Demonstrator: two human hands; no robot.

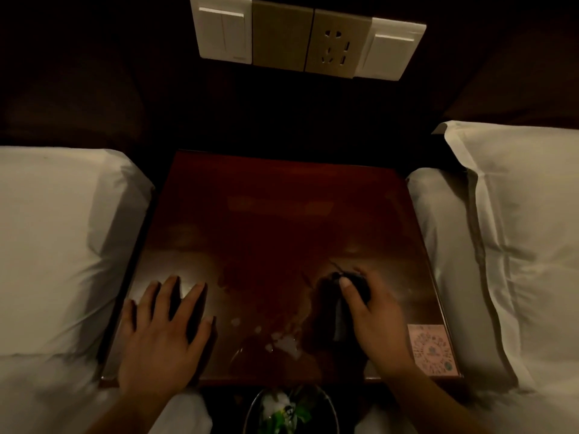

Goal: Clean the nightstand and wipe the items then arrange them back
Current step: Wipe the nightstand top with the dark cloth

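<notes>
The nightstand has a glossy dark red-brown top and stands between two beds. My left hand lies flat on its front left part with the fingers spread. My right hand presses a dark cloth onto the front right part of the top. Pale smears and wet spots show on the surface between the hands. A pink printed card lies flat at the front right corner.
White pillows and bedding flank the nightstand at the left and the right. A wall plate with switches and a socket hangs above. A bin holding white and green rubbish sits below the front edge.
</notes>
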